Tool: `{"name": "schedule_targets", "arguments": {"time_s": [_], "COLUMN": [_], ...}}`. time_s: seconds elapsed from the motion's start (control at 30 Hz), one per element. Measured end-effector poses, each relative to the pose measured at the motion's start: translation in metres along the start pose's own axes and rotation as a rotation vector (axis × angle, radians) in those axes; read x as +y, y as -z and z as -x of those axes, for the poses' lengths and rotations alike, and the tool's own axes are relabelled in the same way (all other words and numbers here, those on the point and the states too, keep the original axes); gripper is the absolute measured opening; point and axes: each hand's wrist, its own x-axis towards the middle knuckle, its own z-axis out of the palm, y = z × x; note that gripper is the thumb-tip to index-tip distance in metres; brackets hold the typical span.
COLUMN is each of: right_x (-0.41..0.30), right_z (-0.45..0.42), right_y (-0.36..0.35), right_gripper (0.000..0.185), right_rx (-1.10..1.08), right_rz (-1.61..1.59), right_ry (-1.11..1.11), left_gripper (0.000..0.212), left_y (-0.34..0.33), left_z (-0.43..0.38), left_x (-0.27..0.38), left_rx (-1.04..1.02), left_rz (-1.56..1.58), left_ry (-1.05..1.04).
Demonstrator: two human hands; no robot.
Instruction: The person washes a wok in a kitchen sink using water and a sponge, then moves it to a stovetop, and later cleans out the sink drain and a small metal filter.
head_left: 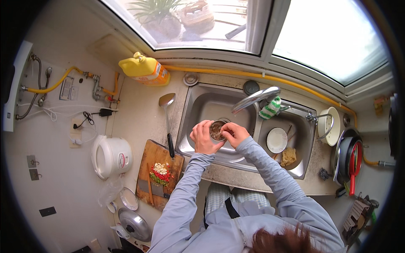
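Observation:
Over the left basin of a stainless steel sink, my left hand grips a small round metal container from its left side. Brownish bits lie in the container; what they are is not clear. My right hand reaches over its right rim, thumb and fingertips pinched together at the contents; a thin pale thing shows at the fingertips, too small to name. The chrome faucet arches above and to the right of the container. A green and white striped cloth hangs by the faucet's base.
The right basin holds a small white dish and a yellow sponge. Left of the sink are a spatula, a wooden cutting board with chopped food and a cleaver, a rice cooker and a yellow jug. Pans stand far right.

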Motion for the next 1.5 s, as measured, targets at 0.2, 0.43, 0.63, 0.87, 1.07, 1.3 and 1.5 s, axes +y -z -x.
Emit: {"name": "schedule_targets", "arguments": {"time_s": [0.2, 0.43, 0.63, 0.87, 1.07, 1.3, 1.5], "right_x": [-0.039, -0.008, 0.049, 0.034, 0.082, 0.045, 0.033], "right_z": [0.037, 0.202, 0.439, 0.594, 0.722, 0.745, 0.782], "right_y": [0.018, 0.016, -0.040, -0.144, -0.287, -0.398, -0.423], "right_gripper": [0.059, 0.061, 0.055, 0.057, 0.060, 0.050, 0.044], "right_rx": [0.117, 0.743, 1.303, 1.838, 1.846, 2.193, 1.997], "right_rz": [-0.125, -0.295, -0.287, -0.284, -0.149, -0.723, -0.655], "right_ry": [0.029, -0.240, -0.640, -1.177, -1.519, -1.616, -1.857], "left_gripper": [0.065, 0.069, 0.070, 0.068, 0.067, 0.067, 0.071], "left_y": [0.009, -0.022, -0.038, -0.042, -0.074, -0.113, -0.085], "left_z": [-0.004, -0.008, -0.013, -0.019, -0.005, 0.036, 0.185], "left_x": [0.010, -0.031, -0.039, -0.051, -0.055, -0.036, 0.150], "left_rx": [0.083, 0.100, 0.047, 0.098, 0.171, 0.383, 0.100], "left_rz": [-0.001, 0.085, 0.119, 0.026, -0.211, -0.065, 0.117], "left_ry": [-0.046, -0.011, 0.108, 0.033, 0.157, -0.270, -0.732]}}
